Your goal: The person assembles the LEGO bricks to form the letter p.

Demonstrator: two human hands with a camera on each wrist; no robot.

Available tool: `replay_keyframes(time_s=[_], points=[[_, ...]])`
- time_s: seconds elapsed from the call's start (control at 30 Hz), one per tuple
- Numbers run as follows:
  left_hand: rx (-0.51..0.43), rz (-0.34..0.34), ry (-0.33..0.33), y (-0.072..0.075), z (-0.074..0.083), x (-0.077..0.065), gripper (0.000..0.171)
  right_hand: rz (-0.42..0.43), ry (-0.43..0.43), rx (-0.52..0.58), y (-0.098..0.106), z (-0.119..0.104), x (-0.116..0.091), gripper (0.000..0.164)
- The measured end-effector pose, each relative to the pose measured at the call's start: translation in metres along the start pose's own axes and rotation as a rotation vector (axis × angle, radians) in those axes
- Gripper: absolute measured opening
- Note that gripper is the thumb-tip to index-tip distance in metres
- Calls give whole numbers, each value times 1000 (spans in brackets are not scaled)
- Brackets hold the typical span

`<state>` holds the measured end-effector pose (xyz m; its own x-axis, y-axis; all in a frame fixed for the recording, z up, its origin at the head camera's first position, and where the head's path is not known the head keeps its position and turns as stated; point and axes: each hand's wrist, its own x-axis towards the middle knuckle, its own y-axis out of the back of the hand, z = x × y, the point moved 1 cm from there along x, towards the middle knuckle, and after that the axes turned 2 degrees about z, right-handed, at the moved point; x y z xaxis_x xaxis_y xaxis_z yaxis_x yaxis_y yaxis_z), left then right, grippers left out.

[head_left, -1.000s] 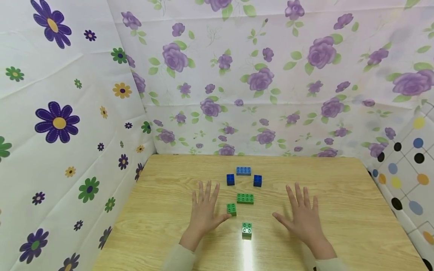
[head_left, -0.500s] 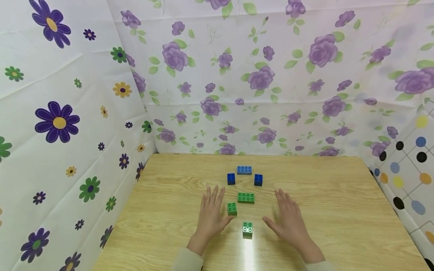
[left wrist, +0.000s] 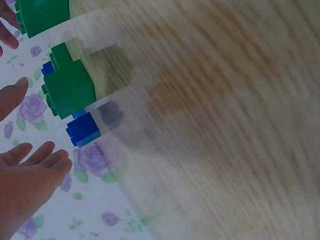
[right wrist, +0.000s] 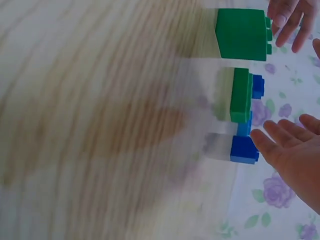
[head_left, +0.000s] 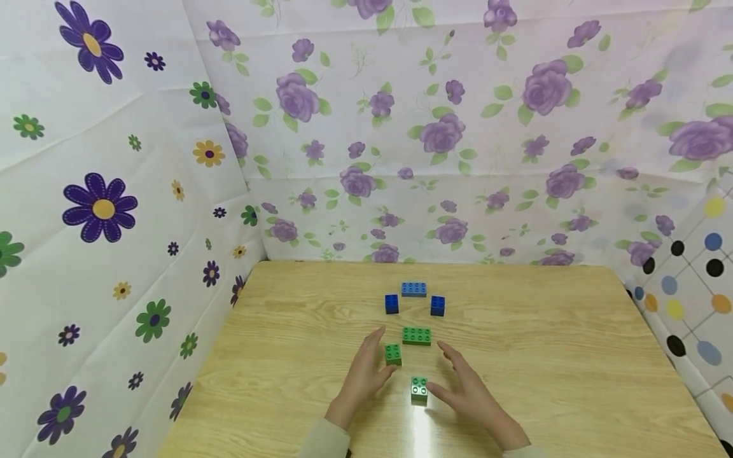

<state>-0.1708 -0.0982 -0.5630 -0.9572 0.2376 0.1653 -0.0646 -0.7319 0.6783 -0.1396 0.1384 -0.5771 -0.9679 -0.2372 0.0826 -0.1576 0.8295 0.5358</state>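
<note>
My left hand (head_left: 363, 375) is beside the left small green brick (head_left: 392, 354), its thumb tip right at the brick's lower edge and its fingers extended. My right hand (head_left: 466, 391) has its thumb tip at the right side of the near green brick (head_left: 419, 390), fingers loosely stretched forward. Neither hand grips anything. Between and beyond the fingertips lies a longer green brick (head_left: 417, 336). In the left wrist view, the left hand (left wrist: 30, 185) shows relaxed, slightly bent fingers; in the right wrist view, the right hand (right wrist: 295, 147) looks likewise.
Farther back on the wooden table (head_left: 298, 299) stand two small dark blue bricks, one left (head_left: 392, 303) and one right (head_left: 438, 305). A lighter blue long brick (head_left: 413, 289) lies behind them. Flowered cloth (head_left: 355, 210) hangs along the table's back and left sides.
Both hands have moved inward toward the green bricks, the right one farther. They have turned from spread, palm-down hands to palms facing each other. The bricks stay in place.
</note>
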Motion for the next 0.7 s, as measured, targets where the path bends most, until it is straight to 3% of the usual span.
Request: replay_keyframes(time_s=[0.33, 0.7], points=[[-122, -23, 4, -4, -10, 2, 71, -115, -23, 155, -11, 9, 0, 84], [-331, -72, 153, -11, -21, 8, 56, -223, -26, 295, -16, 13, 1, 70]])
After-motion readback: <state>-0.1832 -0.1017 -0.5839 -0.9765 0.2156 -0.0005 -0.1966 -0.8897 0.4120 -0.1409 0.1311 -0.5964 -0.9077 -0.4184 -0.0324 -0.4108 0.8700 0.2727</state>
